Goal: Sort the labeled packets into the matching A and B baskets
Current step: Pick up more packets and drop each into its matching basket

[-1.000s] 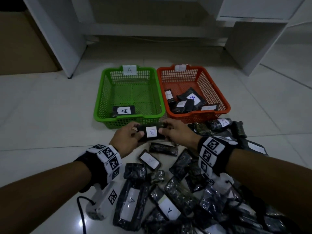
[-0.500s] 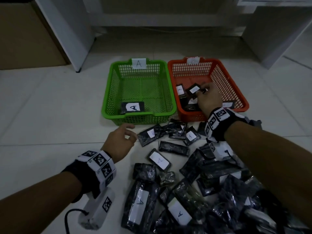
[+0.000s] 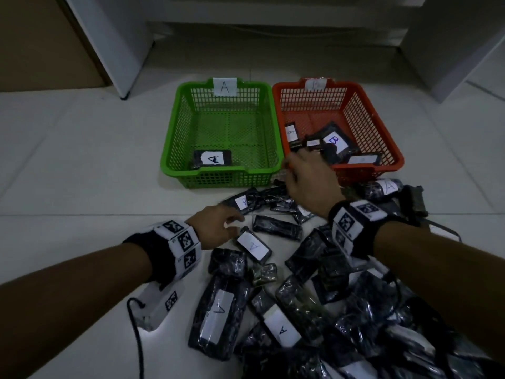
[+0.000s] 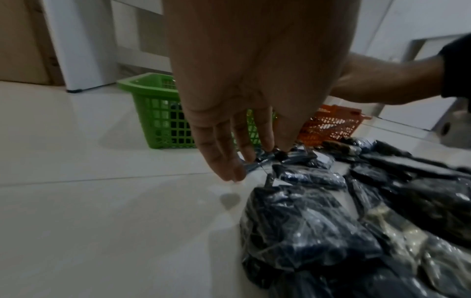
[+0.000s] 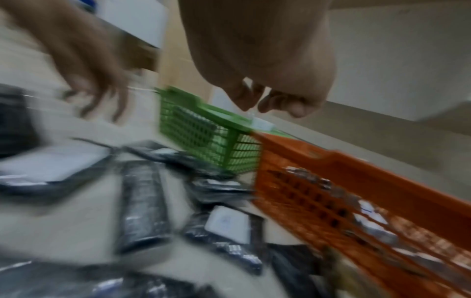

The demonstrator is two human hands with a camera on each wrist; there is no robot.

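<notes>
The green basket (image 3: 175,138) tagged A holds one A packet (image 3: 212,159). To its right, the orange basket (image 3: 393,157) holds several packets, one marked B (image 3: 334,140). A pile of dark packets (image 3: 341,310) covers the floor in front. My left hand (image 3: 235,225) reaches down with straight fingers (image 4: 229,161) to the top corner of a small A packet (image 3: 253,246); whether it touches it is unclear. My right hand (image 3: 293,170) hovers by the orange basket's front rim with loosely curled fingers (image 5: 265,102) and holds nothing. A B packet (image 3: 244,201) lies between the hands.
White furniture legs (image 3: 120,45) stand behind the baskets. A white device with a black cable (image 3: 158,307) hangs under my left wrist. Bare tiled floor (image 3: 68,173) lies to the left of the baskets and the pile.
Both hands held a B packet a second ago. The right hand carried it into the orange basket and has drawn back empty. The left hand moved right toward the small A packet.
</notes>
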